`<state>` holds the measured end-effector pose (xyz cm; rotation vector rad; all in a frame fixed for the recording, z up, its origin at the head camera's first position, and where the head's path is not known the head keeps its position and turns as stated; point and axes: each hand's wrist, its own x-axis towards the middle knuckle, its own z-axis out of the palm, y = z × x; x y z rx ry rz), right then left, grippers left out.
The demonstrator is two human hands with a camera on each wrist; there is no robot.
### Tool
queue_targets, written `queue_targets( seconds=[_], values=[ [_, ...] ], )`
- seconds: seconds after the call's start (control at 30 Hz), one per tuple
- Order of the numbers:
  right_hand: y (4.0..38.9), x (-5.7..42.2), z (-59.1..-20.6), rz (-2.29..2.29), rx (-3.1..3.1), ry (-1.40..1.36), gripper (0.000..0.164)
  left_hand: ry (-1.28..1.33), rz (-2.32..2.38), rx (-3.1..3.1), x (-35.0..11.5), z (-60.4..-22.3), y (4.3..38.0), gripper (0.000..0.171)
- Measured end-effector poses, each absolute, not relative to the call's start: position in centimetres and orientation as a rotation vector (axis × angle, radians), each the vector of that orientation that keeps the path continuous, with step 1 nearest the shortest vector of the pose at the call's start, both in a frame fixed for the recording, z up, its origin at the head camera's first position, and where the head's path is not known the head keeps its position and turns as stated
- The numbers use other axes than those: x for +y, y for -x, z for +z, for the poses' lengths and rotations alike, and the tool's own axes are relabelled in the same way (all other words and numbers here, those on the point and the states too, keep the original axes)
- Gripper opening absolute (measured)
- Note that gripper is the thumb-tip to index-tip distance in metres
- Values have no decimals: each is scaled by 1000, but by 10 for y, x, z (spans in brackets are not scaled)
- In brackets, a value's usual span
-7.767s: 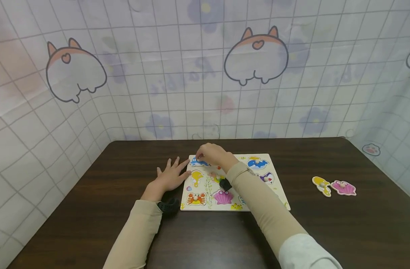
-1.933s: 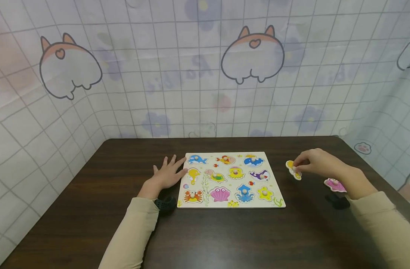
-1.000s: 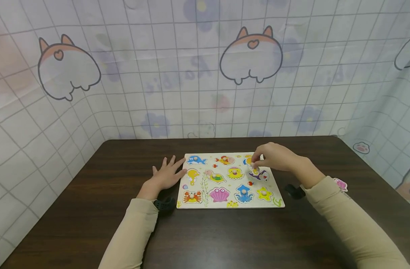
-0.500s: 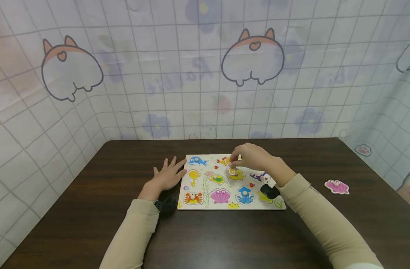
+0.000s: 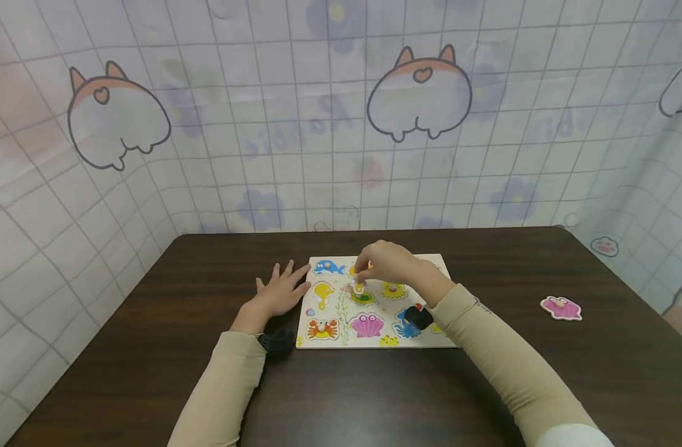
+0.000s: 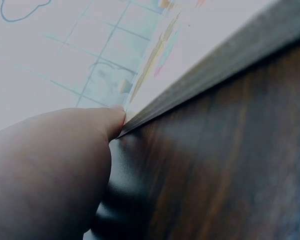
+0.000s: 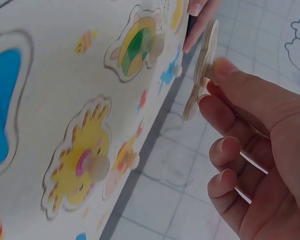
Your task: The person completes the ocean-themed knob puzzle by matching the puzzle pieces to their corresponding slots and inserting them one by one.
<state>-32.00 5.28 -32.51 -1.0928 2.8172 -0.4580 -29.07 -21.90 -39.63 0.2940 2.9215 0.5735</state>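
Observation:
My right hand [image 5: 387,261] is over the upper middle of a wooden peg puzzle board [image 5: 304,338]. Between thumb and fingers it pinches the knob of a yellow puzzle piece [image 7: 204,62], whose layered wooden edge shows in the right wrist view. The piece hangs above the board, overlapping the turtle [image 5: 364,300] in the head view. My left hand [image 5: 278,292] lies spread on the table, its fingers at the board's left edge; the thumb meets that edge in the left wrist view. On the board, the yellow seahorse [image 5: 322,295] and pink shell [image 5: 366,325] pictures show no knobs.
A loose pink shell piece [image 5: 561,308] with a knob lies to the right on the dark wooden table [image 5: 330,397]. Knobbed pieces, among them a crab [image 5: 322,329] and a yellow octopus [image 5: 394,290], sit in the board. A patterned cloth [image 5: 296,155] surrounds the table's back and sides.
My right hand has picked the yellow piece off the table at the right and carried it left across the board. The left hand stays at the board's left edge.

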Motion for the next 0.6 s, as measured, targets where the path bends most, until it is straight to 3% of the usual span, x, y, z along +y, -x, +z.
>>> queue_targets(
  seconds=[0.6],
  values=[
    [319,-3,-338,-465,2744,1117,17,-286,550,2921,-219,-397,293,61]
  ],
)
